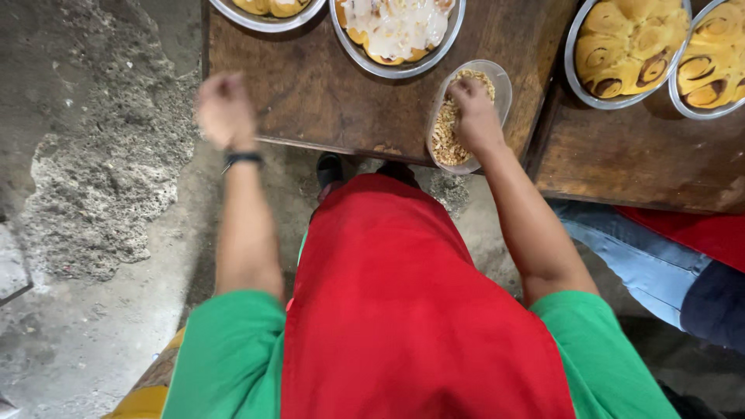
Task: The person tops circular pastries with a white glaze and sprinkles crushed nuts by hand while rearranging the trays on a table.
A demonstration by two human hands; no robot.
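Reaching down into the tub [497, 81], the right hand [475, 116] had its fingers curled together and buried in the chopped nuts [448, 136], pinching at them, though whether any were actually held could not be told. That clear plastic tub lay at the near edge of the table [326, 93], slightly overhanging it, with most of the nuts heaped on the wrist side of the hand and a thinner scatter beyond the fingertips.

The left hand [223, 109] hung blurred over the table's left corner, well apart from the tub, fingers drawn in as a loose fist; nothing could be seen in it. A dark band [242, 159] circled that wrist.

Just beyond the right hand's fingertips sat an iced pan [397, 31] of rolls, white glaze running across the tops. Further left of it, another pan [268, 12] showed only its near rim. To the right of the digging hand (past a step in the wood) two pans of bare rolls [628, 46] with dark swirls stood side by side, touching or nearly so.

Below the wrists a red apron [411, 310] lay over a green shirt [225, 357].
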